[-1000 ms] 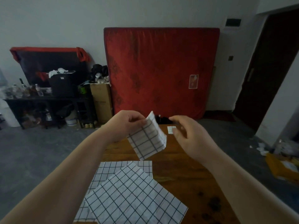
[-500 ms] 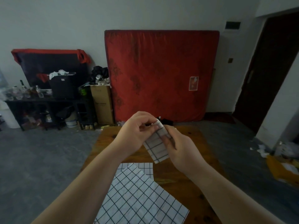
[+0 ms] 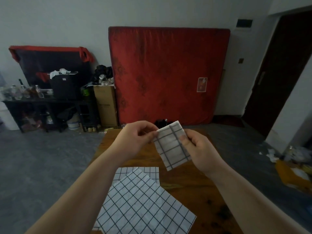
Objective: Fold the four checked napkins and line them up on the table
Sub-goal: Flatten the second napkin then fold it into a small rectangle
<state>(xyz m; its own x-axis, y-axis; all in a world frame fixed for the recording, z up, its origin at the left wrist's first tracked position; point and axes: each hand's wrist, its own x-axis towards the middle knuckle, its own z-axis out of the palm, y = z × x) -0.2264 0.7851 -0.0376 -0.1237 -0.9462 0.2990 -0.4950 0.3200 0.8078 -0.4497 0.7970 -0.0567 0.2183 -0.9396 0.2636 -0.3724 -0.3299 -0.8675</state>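
Observation:
A folded white napkin with dark checks [image 3: 171, 146] hangs in the air above the wooden table [image 3: 189, 186]. My left hand [image 3: 136, 141] pinches its upper left corner. My right hand [image 3: 199, 149] grips its right edge, thumb on the front face. Below, near the table's front, an unfolded checked napkin [image 3: 143, 206] lies flat and skewed on top of another flat checked napkin [image 3: 152, 171], of which only the far part shows.
A red mattress [image 3: 168, 75] leans on the wall beyond the table. A dark shelf with bottles [image 3: 42, 102] and a cardboard box [image 3: 105, 105] stand at the left. A dark doorway [image 3: 278, 73] is at the right, litter on the floor beside it.
The held napkin went from a wider folded piece in my left hand alone to a narrower fold held by both hands. My right hand closed onto its right edge.

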